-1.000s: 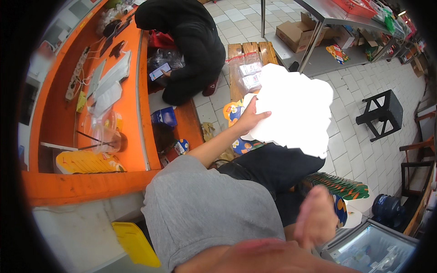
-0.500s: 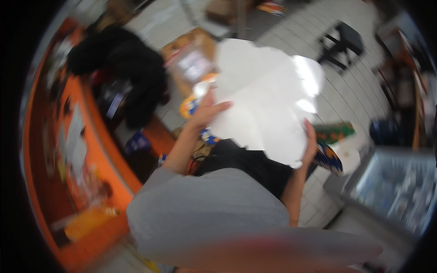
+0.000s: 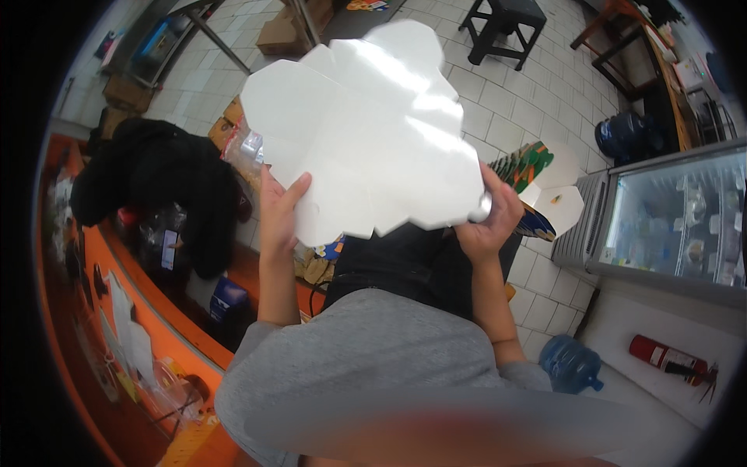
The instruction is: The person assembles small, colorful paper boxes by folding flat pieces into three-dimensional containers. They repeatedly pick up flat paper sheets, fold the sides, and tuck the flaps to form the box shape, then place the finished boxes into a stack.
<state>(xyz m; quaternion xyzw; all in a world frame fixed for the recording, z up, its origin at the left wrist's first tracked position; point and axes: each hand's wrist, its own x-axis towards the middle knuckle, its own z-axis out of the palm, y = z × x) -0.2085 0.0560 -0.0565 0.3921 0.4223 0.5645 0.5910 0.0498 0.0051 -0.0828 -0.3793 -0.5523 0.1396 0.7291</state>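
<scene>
Between my hands I hold a flat white carton blank [image 3: 366,140], its glossy inner side facing up and its edges cut into scalloped flaps. My left hand [image 3: 282,210] grips its near-left edge, thumb on top and fingers mostly hidden beneath. At the near-right edge my right hand [image 3: 492,218] is closed on a flap, fingers curled around it. Just beyond that hand lie more carton blanks [image 3: 523,167], with green and orange printing and some white inner sides showing.
An orange counter [image 3: 156,292] runs along the left, bearing a black jacket [image 3: 156,159]. A glass-door fridge [image 3: 673,226] stands right, near a blue water jug [image 3: 572,364] and a red fire extinguisher [image 3: 668,356]. A black stool [image 3: 506,31] stands on the tiled floor ahead.
The carton blank has turned and shifted left in view, and both hands still hold it. The whole view has swung, bringing the extinguisher and near water jug into sight.
</scene>
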